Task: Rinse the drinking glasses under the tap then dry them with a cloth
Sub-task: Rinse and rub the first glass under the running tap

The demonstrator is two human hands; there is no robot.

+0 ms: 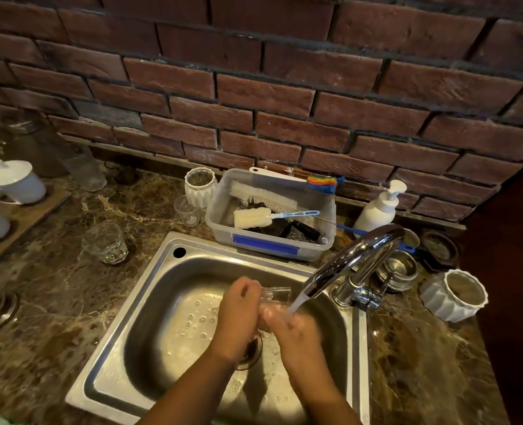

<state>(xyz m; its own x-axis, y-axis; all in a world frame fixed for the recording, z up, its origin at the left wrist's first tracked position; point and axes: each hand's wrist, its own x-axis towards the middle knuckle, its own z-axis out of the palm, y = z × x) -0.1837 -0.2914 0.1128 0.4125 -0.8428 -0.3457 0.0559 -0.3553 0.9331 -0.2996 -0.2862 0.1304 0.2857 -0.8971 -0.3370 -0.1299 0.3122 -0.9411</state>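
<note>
You hold a drinking glass [277,293] on its side over the sink [149,271], beside the stream from the tap [355,259]. Your left hand [238,308] has its grip clamped round the glass. Your right hand [290,328] lies against it under the water, blurred; I cannot tell its grip. A second glass [105,242] stands on the bench [54,302], left of the sink.

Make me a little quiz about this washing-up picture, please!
1. True or false: water is running from the tap.
2. What do the left hand and the right hand hold together?
3. Fill in: the white brushes lie in a clear plastic ____ behind the sink.
Key: 1 true. 2 a drinking glass. 3 box.
</note>
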